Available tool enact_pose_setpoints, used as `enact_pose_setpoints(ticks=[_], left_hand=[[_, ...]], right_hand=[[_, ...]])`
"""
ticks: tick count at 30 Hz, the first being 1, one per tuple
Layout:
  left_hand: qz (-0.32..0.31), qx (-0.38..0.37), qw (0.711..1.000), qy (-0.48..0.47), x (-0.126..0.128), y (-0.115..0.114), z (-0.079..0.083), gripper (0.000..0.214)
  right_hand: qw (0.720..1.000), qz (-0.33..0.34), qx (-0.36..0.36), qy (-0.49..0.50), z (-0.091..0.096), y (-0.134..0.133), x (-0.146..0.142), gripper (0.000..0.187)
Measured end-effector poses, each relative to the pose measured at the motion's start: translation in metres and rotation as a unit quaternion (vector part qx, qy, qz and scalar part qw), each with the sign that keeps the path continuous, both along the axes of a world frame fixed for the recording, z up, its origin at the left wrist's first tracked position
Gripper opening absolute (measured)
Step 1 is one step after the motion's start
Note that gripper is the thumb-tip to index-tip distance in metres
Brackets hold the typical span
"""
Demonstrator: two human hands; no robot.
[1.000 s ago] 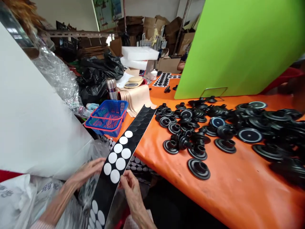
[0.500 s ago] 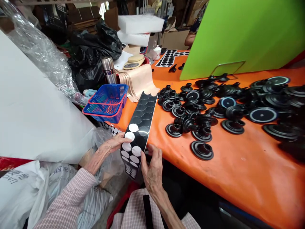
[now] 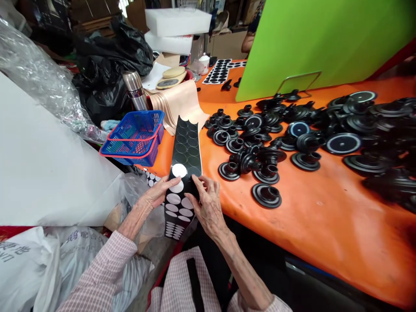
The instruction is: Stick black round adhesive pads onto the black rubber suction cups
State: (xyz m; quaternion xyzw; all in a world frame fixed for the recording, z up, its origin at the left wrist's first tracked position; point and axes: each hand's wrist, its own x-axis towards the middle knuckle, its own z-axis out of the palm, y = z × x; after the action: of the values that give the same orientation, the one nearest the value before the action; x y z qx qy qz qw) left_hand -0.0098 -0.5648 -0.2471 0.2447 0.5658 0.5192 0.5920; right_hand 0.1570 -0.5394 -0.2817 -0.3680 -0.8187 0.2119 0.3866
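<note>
1. A strip of black round stickers [image 3: 187, 145] lies over the near left edge of the orange bench [image 3: 325, 216]. Its far end rests on the bench and its near end hangs down off the edge.
2. The left hand [image 3: 156, 197] pinches the strip's left edge, thumb on top beside bare white circles.
3. The right hand [image 3: 208, 206] has its fingers [image 3: 195, 184] pressed together on the strip's right side, nipping at a black sticker.
4. A blue basket [image 3: 133, 138] stands just left of the strip, and a steel flask [image 3: 135, 90] is farther back.
5. Black round plastic parts [image 3: 266, 195] are scattered to the right, before a green board [image 3: 325, 39].
</note>
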Motion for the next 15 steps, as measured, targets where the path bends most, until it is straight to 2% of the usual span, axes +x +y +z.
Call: enact_pose_setpoints(ticks=[4, 8, 12, 15], left_hand=[[0.002, 0.005, 1.000, 0.001, 0.003, 0.002, 0.000, 0.047], [0.001, 0.011, 1.000, 0.002, 0.007, 0.002, 0.005, 0.041], [0.009, -0.010, 1.000, 0.014, 0.014, 0.005, 0.009, 0.034], [0.011, -0.019, 0.998, 0.062, 0.018, 0.009, 0.006, 0.029]], right_hand=[[0.998, 0.012, 0.048, -0.027, 0.002, 0.006, 0.005, 0.046], [0.993, -0.006, 0.110, -0.045, 0.001, 0.006, 0.007, 0.038], [0.991, -0.006, 0.124, -0.047, -0.001, 0.007, 0.010, 0.032], [0.988, -0.012, 0.144, -0.058, 0.003, 0.004, 0.012, 0.024]])
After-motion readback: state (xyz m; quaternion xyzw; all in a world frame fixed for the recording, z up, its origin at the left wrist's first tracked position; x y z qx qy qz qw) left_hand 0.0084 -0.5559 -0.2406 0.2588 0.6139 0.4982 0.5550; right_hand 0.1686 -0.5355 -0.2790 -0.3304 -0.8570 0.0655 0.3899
